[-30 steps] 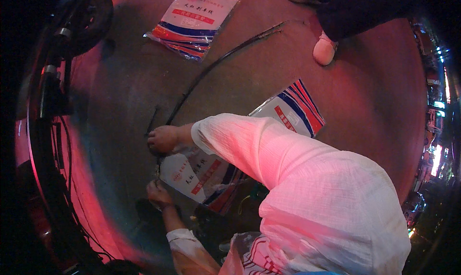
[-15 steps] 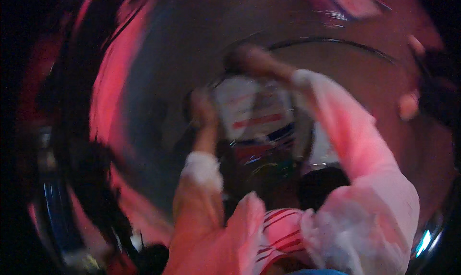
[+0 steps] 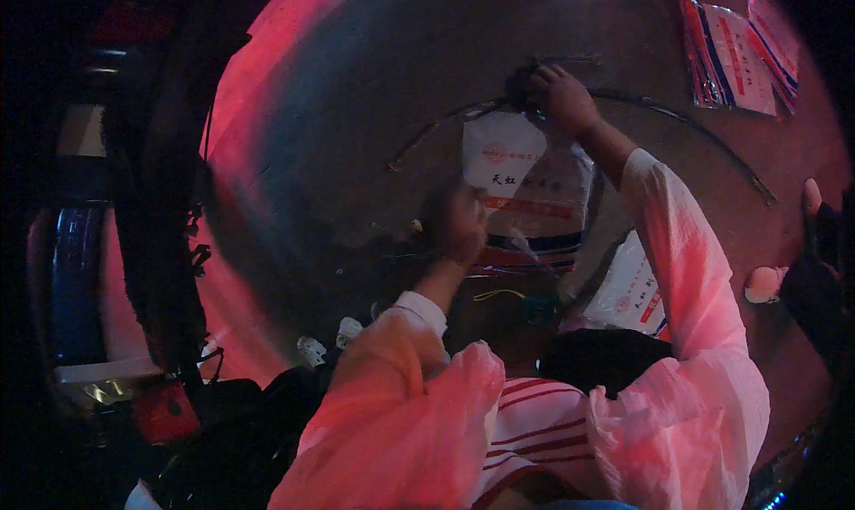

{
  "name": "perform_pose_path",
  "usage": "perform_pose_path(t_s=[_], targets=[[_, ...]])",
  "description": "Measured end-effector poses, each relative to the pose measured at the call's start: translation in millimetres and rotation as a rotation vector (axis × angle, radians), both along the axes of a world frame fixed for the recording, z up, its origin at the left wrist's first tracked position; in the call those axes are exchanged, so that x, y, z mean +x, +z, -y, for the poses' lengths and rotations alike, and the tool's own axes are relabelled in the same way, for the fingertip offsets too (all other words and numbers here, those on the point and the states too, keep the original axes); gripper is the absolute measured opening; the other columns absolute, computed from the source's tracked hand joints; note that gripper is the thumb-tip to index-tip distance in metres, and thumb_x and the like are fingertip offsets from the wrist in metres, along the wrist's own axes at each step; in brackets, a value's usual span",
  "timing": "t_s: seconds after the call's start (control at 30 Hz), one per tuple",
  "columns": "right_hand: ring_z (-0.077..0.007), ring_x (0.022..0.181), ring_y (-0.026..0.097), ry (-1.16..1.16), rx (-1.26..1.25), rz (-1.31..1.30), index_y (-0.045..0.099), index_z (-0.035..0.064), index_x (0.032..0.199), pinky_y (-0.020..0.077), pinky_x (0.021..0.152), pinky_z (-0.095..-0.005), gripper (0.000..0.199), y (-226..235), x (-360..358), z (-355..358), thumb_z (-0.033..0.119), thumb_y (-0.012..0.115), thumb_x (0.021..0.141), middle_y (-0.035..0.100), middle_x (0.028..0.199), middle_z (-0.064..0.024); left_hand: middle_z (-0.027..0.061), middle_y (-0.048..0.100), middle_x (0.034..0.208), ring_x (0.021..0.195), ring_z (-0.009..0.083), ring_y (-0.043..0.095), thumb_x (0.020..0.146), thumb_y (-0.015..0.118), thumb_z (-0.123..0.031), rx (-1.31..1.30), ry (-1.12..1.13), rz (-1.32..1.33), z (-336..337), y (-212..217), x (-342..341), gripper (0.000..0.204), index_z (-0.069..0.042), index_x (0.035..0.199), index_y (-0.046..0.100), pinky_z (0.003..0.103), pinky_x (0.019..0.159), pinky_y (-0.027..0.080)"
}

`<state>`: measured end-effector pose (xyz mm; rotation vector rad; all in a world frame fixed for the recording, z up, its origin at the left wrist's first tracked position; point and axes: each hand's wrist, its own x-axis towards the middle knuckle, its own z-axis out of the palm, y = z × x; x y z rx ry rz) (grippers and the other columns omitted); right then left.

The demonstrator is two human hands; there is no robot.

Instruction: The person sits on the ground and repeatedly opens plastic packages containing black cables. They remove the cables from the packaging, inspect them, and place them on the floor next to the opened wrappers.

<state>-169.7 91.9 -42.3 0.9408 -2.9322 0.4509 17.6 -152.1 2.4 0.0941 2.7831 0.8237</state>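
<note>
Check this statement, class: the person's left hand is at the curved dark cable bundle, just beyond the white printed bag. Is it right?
Not quite: the hand is wrong. The head view shows the person's right hand at the curved dark cable bundle, just beyond the white printed bag. The left hand is nearer the body, by the bag's left edge.

Right hand (image 3: 565, 102) stretched far forward, left hand (image 3: 460, 225) closer in

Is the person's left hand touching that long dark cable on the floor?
Apart: the head view shows floor between the left hand and the dark cable beyond it.
</note>
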Motion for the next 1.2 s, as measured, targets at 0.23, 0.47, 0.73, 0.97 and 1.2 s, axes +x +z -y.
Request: perform_pose_path(t_s=[0.23, 0.47, 0.73, 0.97, 1.2], targets=[[-0.0278, 0.111, 0.046, 0.048, 0.086, 0.037, 0.062, 0.0118, 0.106, 0.0414, 0.093, -0.0359, 0.031, 9, -1, 15, 0.019, 0.058, 0.076, 0.053, 0.115, -0.0062, 0.0192, 0.052, 0.116, 0.108, 0.0370, 0.047, 0.080, 0.062, -0.017, -0.148, 0.278, -0.281, 77, -21, -75, 0.037, -0.005, 0.114, 0.056, 0.046, 0.091, 0.038], [-0.0301, 0.108, 0.050, -0.082, -0.261, 0.465, 0.058, 0.0100, 0.113, 0.0434, 0.089, -0.0383, 0.033, 12, -7, -27, 0.019, 0.052, 0.082, 0.056, 0.115, -0.0100, 0.0180, 0.054, 0.114, 0.107, 0.0345, 0.048, 0.079, 0.063, -0.019, -0.086, -0.092, -0.378, 40, -31, -131, 0.041, -0.008, 0.118, 0.055, 0.044, 0.090, 0.037], [-0.0290, 0.102, 0.053, -0.037, -0.290, -0.013, 0.060, 0.0120, 0.103, 0.0450, 0.086, -0.0393, 0.029, 13, -5, 21, 0.024, 0.058, 0.077, 0.056, 0.111, -0.0107, 0.0167, 0.059, 0.103, 0.092, 0.0322, 0.058, 0.086, 0.054, -0.024, -0.472, -0.195, -0.034, 4, 10, -177, 0.027, -0.011, 0.108, 0.062, 0.040, 0.077, 0.046], [-0.0334, 0.095, 0.055, -0.626, -0.245, -0.099, 0.060, 0.0079, 0.102, 0.0458, 0.081, -0.0414, 0.028, 41, 44, -111, 0.023, 0.057, 0.079, 0.057, 0.104, -0.0168, 0.0155, 0.062, 0.093, 0.085, 0.0317, 0.060, 0.085, 0.056, -0.020, -0.488, -0.271, -0.196, 53, -35, -174, 0.022, -0.006, 0.100, 0.064, 0.040, 0.073, 0.047], [-0.0373, 0.097, 0.050, -1.625, -0.415, -0.583, 0.053, 0.0037, 0.096, 0.0405, 0.082, -0.0453, 0.028, -2, 187, -383, 0.019, 0.064, 0.076, 0.057, 0.099, -0.0184, 0.0165, 0.063, 0.098, 0.090, 0.0323, 0.059, 0.087, 0.051, -0.017, -0.329, -0.328, -0.299, 39, -22, -164, 0.022, -0.004, 0.097, 0.065, 0.039, 0.077, 0.047]])
